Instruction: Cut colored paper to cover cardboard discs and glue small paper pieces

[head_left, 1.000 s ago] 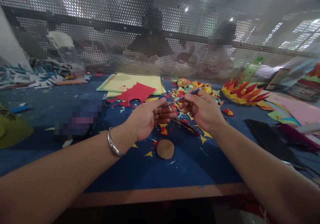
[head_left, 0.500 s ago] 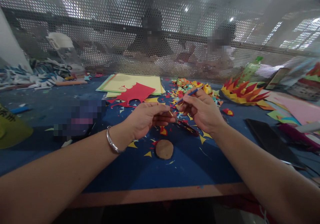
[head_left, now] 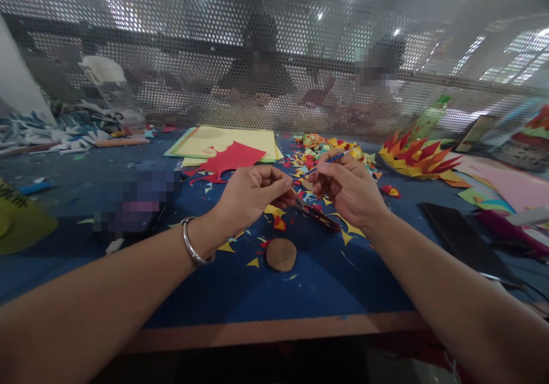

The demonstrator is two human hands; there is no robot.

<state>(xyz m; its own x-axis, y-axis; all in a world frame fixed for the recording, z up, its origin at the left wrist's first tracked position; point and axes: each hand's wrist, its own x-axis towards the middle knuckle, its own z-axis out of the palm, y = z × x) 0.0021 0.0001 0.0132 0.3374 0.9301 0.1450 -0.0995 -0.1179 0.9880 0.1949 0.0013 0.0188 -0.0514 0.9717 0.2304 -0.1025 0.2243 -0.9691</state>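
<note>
Paper scraps [head_left: 274,222] litter blue tabletop [head_left: 326,281] below perforated screen [head_left: 180,58].

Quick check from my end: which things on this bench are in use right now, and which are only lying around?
In use: right hand gripping the thin blue brush; left hand pinched beside its tip.

Lying about: brown disc, red cutout, yellow sheets, spiky paper fan, black slab.

Dim blue table [head_left: 86,201], bright ceiling spots glaring above the perforated screen [head_left: 171,58], figures behind it hazy, edges bowed
</note>
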